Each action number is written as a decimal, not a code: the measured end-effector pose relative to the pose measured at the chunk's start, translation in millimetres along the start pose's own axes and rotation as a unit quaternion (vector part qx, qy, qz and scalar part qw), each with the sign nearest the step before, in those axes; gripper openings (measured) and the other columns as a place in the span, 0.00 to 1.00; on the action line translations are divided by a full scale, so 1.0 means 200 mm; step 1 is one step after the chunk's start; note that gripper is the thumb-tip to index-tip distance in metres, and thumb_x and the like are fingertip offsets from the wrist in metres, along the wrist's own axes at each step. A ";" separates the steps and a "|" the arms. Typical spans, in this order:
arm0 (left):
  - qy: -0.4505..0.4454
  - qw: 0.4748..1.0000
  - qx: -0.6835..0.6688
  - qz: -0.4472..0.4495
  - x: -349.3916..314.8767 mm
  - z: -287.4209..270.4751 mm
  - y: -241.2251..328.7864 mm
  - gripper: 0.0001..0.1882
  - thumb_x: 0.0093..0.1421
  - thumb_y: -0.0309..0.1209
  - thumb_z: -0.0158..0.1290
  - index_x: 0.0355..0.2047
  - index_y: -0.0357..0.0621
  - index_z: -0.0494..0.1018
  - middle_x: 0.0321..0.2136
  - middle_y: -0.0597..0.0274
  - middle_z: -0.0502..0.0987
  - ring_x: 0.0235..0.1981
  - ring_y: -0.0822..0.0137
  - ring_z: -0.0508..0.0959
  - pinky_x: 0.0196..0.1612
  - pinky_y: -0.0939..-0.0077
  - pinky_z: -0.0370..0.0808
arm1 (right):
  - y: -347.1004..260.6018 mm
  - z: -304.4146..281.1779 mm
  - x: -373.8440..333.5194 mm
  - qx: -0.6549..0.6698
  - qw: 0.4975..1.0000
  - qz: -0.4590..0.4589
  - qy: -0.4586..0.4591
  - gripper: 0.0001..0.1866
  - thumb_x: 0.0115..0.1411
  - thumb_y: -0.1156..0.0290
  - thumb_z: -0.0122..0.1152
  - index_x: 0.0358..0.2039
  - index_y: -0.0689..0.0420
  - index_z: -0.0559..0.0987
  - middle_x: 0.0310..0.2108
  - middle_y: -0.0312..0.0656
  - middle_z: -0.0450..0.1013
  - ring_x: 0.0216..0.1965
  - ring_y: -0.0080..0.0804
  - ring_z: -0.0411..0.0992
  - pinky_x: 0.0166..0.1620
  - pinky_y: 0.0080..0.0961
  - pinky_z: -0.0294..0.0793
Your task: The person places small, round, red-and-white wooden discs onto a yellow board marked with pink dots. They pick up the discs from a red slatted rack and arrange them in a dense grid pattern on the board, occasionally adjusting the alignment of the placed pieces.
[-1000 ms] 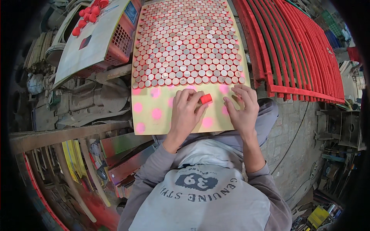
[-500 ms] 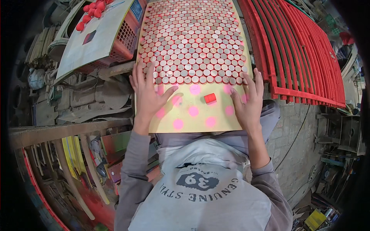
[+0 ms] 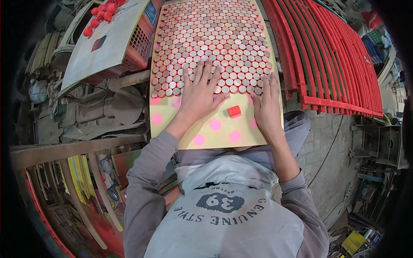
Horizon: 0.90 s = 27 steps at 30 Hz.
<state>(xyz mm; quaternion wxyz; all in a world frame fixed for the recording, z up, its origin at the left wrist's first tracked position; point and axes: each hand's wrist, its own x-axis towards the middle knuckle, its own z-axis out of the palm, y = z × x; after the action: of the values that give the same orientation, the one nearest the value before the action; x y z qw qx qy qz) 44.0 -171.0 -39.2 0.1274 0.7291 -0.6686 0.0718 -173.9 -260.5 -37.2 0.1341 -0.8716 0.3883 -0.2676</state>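
Rows of small round discs (image 3: 206, 47) with pale tops and red sides stand packed together on a yellow board (image 3: 172, 139) across my lap. My left hand (image 3: 198, 94) lies flat over the near middle rows, fingers spread and pointing away from me. At the near right corner of the rows, my right hand (image 3: 267, 105) rests with its fingers stretched out along the edge discs. Between the hands, a red cylinder (image 3: 234, 112), looking like a few discs joined, lies on its side on the board. Pink round marks (image 3: 215, 125) dot the board's near part.
A red slatted rack (image 3: 335, 64) stands on the right. To the left, a pale panel (image 3: 94, 56) bearing red round pieces (image 3: 101, 15) lies over a red plastic crate (image 3: 137, 47). A wooden bar (image 3: 77, 144) crosses the near left.
My left hand has moved right from the left edge of the discs onto their near middle rows. My right hand has shifted slightly left. The red cylinder stays in place.
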 end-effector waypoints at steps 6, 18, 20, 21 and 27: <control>0.013 1.000 -0.004 -0.005 -0.01 0.02 -0.01 0.45 0.65 0.62 0.48 0.71 0.43 0.57 0.72 0.45 0.54 0.75 0.47 0.51 0.69 0.26 0.42 | -0.01 0.02 0.01 0.032 0.999 0.010 0.011 0.36 0.65 0.67 0.64 0.66 0.70 0.60 0.72 0.66 0.49 0.72 0.65 0.51 0.69 0.49 0.59; -0.023 1.000 0.005 -0.019 -0.01 -0.08 -0.02 0.49 0.64 0.63 0.48 0.73 0.40 0.51 0.74 0.46 0.50 0.75 0.46 0.48 0.70 0.25 0.40 | 0.03 -0.12 -0.03 0.001 0.998 0.000 -0.064 0.35 0.67 0.74 0.58 0.69 0.71 0.55 0.72 0.69 0.45 0.74 0.68 0.43 0.73 0.53 0.51; -0.026 0.999 0.028 -0.007 -0.03 -0.07 -0.06 0.49 0.65 0.63 0.47 0.73 0.40 0.50 0.75 0.48 0.49 0.76 0.47 0.47 0.70 0.25 0.40 | 0.07 -0.12 -0.05 -0.018 0.997 -0.006 -0.075 0.36 0.67 0.73 0.58 0.69 0.72 0.53 0.72 0.69 0.44 0.74 0.68 0.43 0.73 0.53 0.50; -0.027 0.999 0.039 -0.001 -0.04 -0.06 -0.07 0.48 0.66 0.62 0.47 0.74 0.41 0.50 0.75 0.49 0.48 0.76 0.48 0.46 0.70 0.24 0.39 | 0.09 -0.12 -0.06 -0.027 0.996 -0.009 -0.080 0.36 0.68 0.73 0.57 0.69 0.72 0.52 0.72 0.69 0.44 0.74 0.68 0.42 0.73 0.53 0.49; -0.046 0.998 0.040 0.000 -0.02 -0.04 -0.08 0.47 0.67 0.61 0.46 0.73 0.41 0.50 0.76 0.50 0.46 0.76 0.50 0.46 0.70 0.24 0.40 | 0.10 -0.07 -0.04 -0.032 0.998 0.000 -0.052 0.38 0.68 0.68 0.59 0.69 0.73 0.53 0.71 0.68 0.50 0.74 0.63 0.47 0.73 0.52 0.50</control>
<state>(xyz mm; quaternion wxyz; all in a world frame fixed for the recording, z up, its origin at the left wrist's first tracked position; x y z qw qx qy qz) 59.2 -163.4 -34.0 0.0670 0.7359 -0.6706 0.0652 -198.1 -268.3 -36.0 0.1261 -0.8883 0.3889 -0.2091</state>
